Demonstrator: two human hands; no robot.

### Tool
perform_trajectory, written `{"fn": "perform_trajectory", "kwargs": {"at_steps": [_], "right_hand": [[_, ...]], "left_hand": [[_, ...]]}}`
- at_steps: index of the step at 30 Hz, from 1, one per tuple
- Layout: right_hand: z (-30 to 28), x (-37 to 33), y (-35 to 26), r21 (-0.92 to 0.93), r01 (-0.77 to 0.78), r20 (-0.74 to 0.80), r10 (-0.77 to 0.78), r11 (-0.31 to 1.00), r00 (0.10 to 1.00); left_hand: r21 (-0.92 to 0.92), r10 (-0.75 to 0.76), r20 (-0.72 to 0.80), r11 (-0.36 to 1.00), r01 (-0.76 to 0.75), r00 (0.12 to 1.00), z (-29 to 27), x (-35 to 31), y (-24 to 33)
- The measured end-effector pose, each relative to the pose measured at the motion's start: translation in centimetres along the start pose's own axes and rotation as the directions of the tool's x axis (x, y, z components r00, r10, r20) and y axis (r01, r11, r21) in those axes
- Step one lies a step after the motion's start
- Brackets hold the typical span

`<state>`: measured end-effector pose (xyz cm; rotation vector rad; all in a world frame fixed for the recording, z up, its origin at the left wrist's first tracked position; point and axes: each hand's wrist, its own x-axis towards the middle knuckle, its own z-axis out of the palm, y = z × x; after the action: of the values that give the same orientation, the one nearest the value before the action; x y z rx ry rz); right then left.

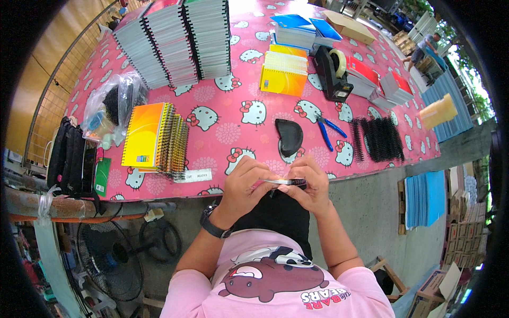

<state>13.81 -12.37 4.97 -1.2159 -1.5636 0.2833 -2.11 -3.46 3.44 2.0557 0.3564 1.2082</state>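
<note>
Over the near edge of the table I hold a thin small notebook (271, 182) nearly edge-on, so its cover hardly shows. My left hand (244, 183) pinches its left side. My right hand (309, 184) closes around its right end, where a dark coil edge shows between thumb and fingers. Just beyond my hands lies a black curved case-like thing (290, 137). To its right are blue-handled pliers (330, 133), jaws pointing away. Farther right sits a pile of black spiral coils (380, 139). Left of my hands stand yellow spiral notebooks (146, 135) in a leaning stack.
The pink patterned table (228, 130) bears tall coil-bound stacks (175, 47), a plastic bag (114, 100), yellow pads (284, 74), a tape dispenser (331, 74), and red (363, 74) and blue booklets (294, 32). A fan (111, 259) stands below left. Another person (424, 47) is far right.
</note>
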Motion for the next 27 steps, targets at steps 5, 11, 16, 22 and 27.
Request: {"fn": "perform_trajectory", "kwargs": {"at_steps": [5,11,16,22,27], "right_hand": [[-0.2,0.8,-0.6,-0.028,-0.025,0.122,0.029,0.999,0.992],[0.1,0.6,-0.1,-0.153,0.023,0.208,0.010,0.988,0.978],[0.2,0.5,0.5,-0.014,-0.126,-0.022,0.125,0.992,0.992],[-3.2,-1.7,4.2,-0.135,-0.295,-0.078,0.287,0.946,0.955],[-2.9,-3.7,7.8,-0.274,-0.266,-0.074,0.255,0.924,0.964]], "left_hand": [[-0.113,-0.166,0.016,0.979,0.167,0.986,-0.2,-0.7,-0.6],[-0.174,-0.362,0.089,0.912,0.372,0.928,-0.8,-0.5,-0.1],[0.231,-0.144,-0.185,0.955,0.185,0.972,-6.7,0.8,2.2],[0.473,-0.063,-0.530,0.806,0.357,0.846,-19.1,3.7,6.0],[0.919,0.018,-0.126,0.379,0.110,0.992,-21.8,9.2,4.0]]}}
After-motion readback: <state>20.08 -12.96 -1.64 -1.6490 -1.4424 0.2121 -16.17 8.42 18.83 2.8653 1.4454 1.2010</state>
